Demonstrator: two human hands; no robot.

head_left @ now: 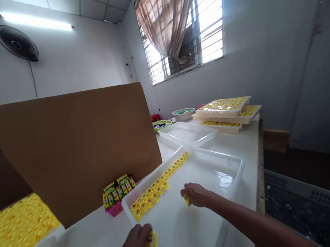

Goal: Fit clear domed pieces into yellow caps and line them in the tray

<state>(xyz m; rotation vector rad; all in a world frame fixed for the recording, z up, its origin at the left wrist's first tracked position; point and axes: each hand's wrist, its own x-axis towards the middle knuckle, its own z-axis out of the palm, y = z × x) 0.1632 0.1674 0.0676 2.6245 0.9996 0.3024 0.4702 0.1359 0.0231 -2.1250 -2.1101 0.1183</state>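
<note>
Gripped a yellow piece (153, 240) with curled fingers in the left hand (134, 246), by the white tray's (176, 220) left wall. Pinched a second yellow piece (186, 200) in the right hand (196, 194), right of the rows of yellow pieces (158, 182). Saw rows stretched lengthwise, near end closest to left hand.

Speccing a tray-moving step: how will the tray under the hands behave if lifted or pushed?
Broad and low, the tray will likely slide on the table rather than tip. Its thin, translucent walls suggest light plastic that may flex. The yellow pieces look loose, so could shift if it tilts.
</note>
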